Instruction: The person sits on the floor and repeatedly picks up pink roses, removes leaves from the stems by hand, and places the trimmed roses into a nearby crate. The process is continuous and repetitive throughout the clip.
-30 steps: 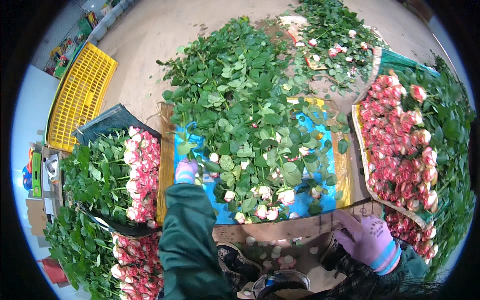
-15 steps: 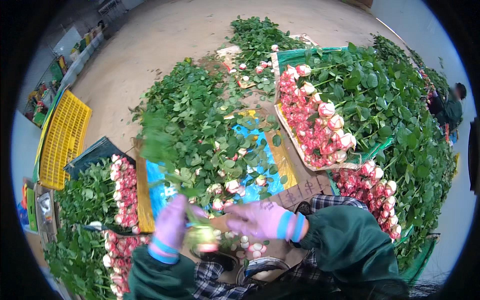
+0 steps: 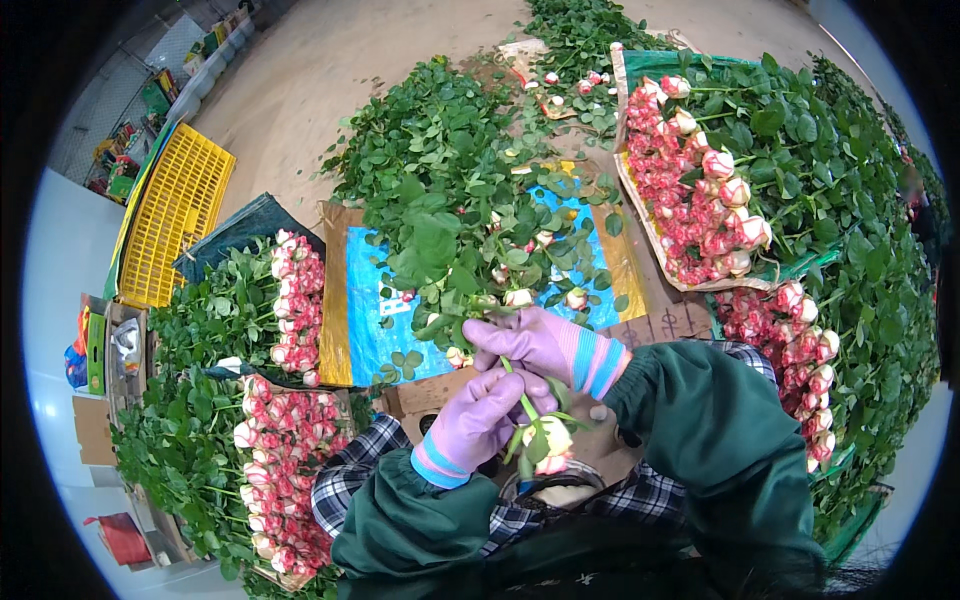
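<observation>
Between the plaid-covered knees [image 3: 348,472], the left hand [image 3: 480,422] is grasping a rose [image 3: 547,438] by its stem [image 3: 526,404]. The right hand [image 3: 528,350] is enclosing the stem farther out. The bloom [image 3: 553,453] is pointing rearward, nearer the left hand; the stem's long axis is running forward and leftward.

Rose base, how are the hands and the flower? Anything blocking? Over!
Left lilac-gloved hand, right lilac-gloved hand: both closed on slim green stem. Pink-and-white rose bloom pokes out past left hand. Green leaves crowd bloom.
</observation>
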### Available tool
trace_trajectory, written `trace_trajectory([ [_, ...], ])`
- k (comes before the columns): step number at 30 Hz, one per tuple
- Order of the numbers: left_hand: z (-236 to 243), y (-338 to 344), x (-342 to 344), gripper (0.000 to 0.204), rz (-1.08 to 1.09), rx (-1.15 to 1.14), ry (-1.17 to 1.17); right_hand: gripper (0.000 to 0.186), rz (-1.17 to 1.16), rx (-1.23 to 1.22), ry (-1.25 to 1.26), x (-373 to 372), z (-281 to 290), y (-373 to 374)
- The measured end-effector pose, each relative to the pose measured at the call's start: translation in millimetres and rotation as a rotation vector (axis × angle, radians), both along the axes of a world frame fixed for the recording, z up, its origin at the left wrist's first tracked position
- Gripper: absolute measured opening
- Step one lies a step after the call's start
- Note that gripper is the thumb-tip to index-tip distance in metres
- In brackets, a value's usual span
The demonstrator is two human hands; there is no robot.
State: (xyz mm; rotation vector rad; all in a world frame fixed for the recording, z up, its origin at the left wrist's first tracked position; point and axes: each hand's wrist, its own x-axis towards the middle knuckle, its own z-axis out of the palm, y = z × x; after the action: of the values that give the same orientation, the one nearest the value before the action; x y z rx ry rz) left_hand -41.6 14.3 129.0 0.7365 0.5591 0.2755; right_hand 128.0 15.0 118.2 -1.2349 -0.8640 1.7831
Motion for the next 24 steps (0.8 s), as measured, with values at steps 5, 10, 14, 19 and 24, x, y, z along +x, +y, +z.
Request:
trace_trajectory([
  [5, 4, 6, -3, 0.032, 0.109, -0.035, 0.086, 0.039, -0.08, -0.062, 0.176, -3, 2, 8],
  [10, 7, 10, -7, 0.037, 0.03, 0.061, 0.116, 0.031, -0.127, -0.06, 0.387, -8, 12, 5],
  [14, 22, 8, 4, 0.047, -0.044, 0.104, 0.012, 0.032, -0.194, -0.047, 0.543, -6, -13, 2],
  [19, 16, -19, 3, 0.041, 0.18, -0.15, -0.028, 0.034, -0.142, -0.058, 0.683, -18, -46, 4],
  [24, 12, -27, -2, 0.032, 0.232, -0.067, -0.239, 0.046, 0.048, 0.02, 0.573, -17, -11, -6],
])
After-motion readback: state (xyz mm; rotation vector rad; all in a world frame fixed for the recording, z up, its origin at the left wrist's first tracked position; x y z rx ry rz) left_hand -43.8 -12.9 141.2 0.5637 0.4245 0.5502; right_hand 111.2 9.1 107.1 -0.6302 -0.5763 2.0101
